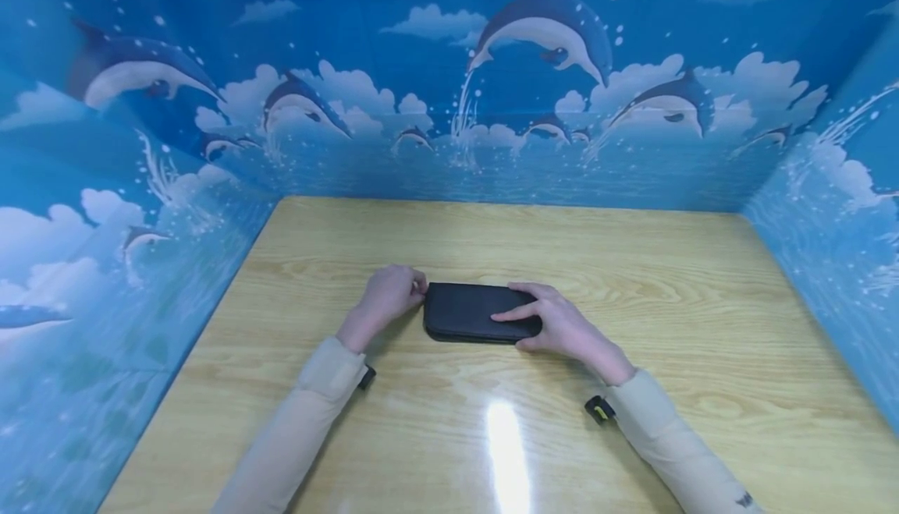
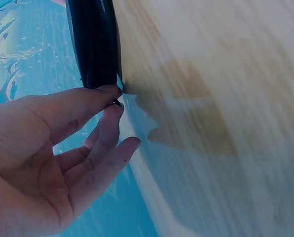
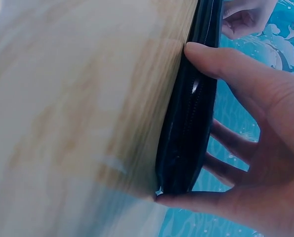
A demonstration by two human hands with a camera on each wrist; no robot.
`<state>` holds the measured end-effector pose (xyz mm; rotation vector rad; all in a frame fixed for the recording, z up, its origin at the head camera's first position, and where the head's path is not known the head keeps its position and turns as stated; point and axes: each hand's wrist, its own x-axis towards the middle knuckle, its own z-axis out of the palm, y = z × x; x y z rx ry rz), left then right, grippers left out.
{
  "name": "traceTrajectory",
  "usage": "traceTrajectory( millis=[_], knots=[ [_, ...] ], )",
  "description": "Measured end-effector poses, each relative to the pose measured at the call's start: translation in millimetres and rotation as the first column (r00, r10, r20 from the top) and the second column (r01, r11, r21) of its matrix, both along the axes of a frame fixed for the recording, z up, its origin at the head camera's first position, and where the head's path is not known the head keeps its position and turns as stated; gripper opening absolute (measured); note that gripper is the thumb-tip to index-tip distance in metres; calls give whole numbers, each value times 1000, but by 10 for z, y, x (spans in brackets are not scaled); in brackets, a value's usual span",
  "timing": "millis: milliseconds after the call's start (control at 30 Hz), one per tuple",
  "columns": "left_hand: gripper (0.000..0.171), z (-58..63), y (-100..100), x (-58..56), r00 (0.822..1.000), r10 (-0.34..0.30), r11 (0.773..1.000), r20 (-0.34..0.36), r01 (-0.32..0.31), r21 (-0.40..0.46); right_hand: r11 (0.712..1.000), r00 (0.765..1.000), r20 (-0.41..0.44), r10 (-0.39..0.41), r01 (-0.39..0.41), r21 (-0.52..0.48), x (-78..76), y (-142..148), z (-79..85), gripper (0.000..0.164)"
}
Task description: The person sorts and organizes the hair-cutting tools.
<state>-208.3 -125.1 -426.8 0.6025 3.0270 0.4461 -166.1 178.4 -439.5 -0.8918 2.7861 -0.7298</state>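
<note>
A black zip case (image 1: pixel 467 313) lies flat on the wooden table, its long side across my view. My left hand (image 1: pixel 389 295) is at its left end. In the left wrist view, the thumb and forefinger of that hand (image 2: pixel 63 153) pinch a small dark zipper pull (image 2: pixel 118 102) at the case's end, mostly hidden by the fingertips. My right hand (image 1: pixel 558 323) grips the case's right end, with fingers spread over its top and edges. The right wrist view shows the zipper (image 3: pixel 190 106) running along the side of the case, beside the right hand (image 3: pixel 265 133).
The wooden table (image 1: pixel 632 257) has a bright light reflection near its front. Blue dolphin-printed sheeting (image 1: pixel 435 54) stands along the back and both sides. Each sleeve cuff has a small black device (image 1: pixel 599 409) beside it.
</note>
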Motion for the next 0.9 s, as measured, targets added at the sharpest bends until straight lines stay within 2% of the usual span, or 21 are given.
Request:
traceTrajectory(
  millis=[233,533,900],
  knots=[
    [7,-29,-26,11,1000,-6,1000,10,6,-6,1000,1000,0,-4,4,-7,-6,-7,-5,51],
    [6,-22,-46,63,1000,-28,999,-11,29,23,1000,1000,-10,1,-1,-18,4,-5,-3,51],
    [6,-18,-54,96,999,-43,999,-23,43,12,1000,1000,-13,-6,5,-21,3,-8,-10,50]
  ],
)
